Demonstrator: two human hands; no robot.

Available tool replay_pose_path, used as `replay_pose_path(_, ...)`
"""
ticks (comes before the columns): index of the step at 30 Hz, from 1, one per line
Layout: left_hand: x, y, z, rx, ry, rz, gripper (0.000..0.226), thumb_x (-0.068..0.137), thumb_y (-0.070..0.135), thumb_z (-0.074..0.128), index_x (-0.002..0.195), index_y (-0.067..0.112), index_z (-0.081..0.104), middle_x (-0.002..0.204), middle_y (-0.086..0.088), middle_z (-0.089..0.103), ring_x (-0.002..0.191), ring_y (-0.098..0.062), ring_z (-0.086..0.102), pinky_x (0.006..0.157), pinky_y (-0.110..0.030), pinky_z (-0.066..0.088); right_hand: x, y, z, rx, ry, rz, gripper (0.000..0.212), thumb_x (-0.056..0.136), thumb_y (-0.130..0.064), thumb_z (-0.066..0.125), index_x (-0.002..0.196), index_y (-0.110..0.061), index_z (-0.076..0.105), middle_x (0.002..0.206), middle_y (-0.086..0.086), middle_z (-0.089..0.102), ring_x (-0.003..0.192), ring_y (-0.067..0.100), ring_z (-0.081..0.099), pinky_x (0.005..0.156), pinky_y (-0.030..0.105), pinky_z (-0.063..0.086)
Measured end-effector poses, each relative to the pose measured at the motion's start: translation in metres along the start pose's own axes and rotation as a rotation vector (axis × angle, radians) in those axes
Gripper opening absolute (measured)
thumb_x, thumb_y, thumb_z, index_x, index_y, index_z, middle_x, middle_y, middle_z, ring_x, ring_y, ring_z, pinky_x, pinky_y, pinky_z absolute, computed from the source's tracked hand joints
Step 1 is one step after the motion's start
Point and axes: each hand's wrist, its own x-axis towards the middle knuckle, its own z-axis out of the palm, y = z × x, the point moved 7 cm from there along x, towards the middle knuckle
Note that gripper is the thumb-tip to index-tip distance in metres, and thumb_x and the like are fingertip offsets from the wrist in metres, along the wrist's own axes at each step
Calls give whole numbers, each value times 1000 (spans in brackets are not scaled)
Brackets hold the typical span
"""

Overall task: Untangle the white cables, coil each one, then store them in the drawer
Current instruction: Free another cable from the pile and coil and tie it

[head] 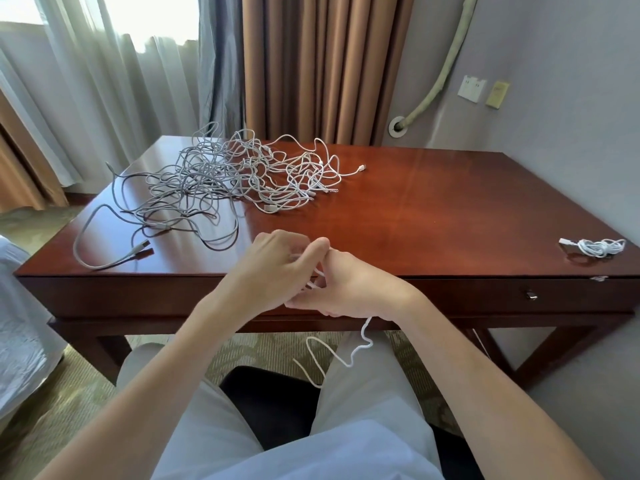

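Your left hand (277, 268) and right hand (349, 285) are meeting at the tabletop's near edge, fingers curling, pinching a white cable (332, 355) between them.

Bright daylight from window (104, 22) upper left, blown out white behind sheer curtain (86, 109). Polished surface (433, 216) shows broad soft glare streaks, strongest near far left corner and centre. Shadows soft; dark under surface front edge. Wide-angle distortion: surface edges bow, brown curtain (325, 67) and wall lines lean toward frame edges. Forearms at bottom stretched large. Slight softness overall, lower-left floor smeared; fine cable strands in tangle (242, 171) hard to separate.
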Motion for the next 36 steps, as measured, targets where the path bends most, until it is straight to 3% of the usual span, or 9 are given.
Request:
replay_pose_path(4,1,-7,6,13,-20,-77,65,104,41,41,63,0,70,47,-7,63,39,-11,53,47,-28,41,0,5,-1,41,53,8,59,81,-44,81,128,-30,48,107,-6,70,93,6,66,88,36,58)
replay_pose_path(9,-4,-16,7,39,79,10,67,106,32,43,54,-6,60,37,-8,45,37,-15,40,42,-20,28,-9,5,-3,117,10,-9,45,82,-41,82,120,-32,59,111,-12,71,97,6,71,100,40,53)
replay_pose_path(14,-7,-20,5,86,-17,25,75,108,35,35,43,0,47,33,-1,51,33,-11,52,44,-10,33,-28,5,-23,-96,-90,73,47,86,-64,68,93,-17,75,69,-8,72,53,5,62,54,23,43)
replay_pose_path(19,-9,-20,8,-99,-184,-58,87,95,61,24,56,-10,57,39,-5,55,35,-10,48,43,-12,34,-25,2,-55,40,108,-81,40,98,-48,60,78,-18,76,47,-12,30,45,8,26,48,21,26)
replay_pose_path(23,-8,-16,-2,-445,-118,-165,82,79,72,24,62,-1,55,47,-10,54,40,-22,47,42,-22,33,-2,14,-44,342,230,-185,35,102,-38,57,86,-9,70,53,-5,34,46,9,22,45,21,21)
replay_pose_path(27,1,-20,-15,-727,117,-205,72,81,72,29,51,8,46,37,2,37,28,-9,33,34,-15,20,17,21,2,527,301,-218,36,108,-27,48,90,-1,64,56,-5,36,46,10,22,43,27,17)
replay_pose_path(31,4,-34,-41,-267,507,-93,72,100,56,39,41,16,27,36,3,24,35,-13,22,40,-22,19,6,2,27,259,378,-260,25,109,-27,46,100,-19,68,61,-19,53,50,8,42,54,24,36)
replay_pose_path(34,5,-39,-37,57,508,-32,69,103,35,55,42,22,24,37,8,19,37,-14,20,45,-30,21,-7,-13,37,-18,286,-206,24,108,-29,45,103,-18,66,74,-8,61,64,10,57,66,34,40)
replay_pose_path(36,6,-43,-28,175,410,-5,69,99,28,61,44,25,20,37,8,16,37,-11,20,46,-29,21,-15,-21,26,-248,322,-195,25,106,-34,45,99,-19,64,84,4,69,83,31,66,73,39,47)
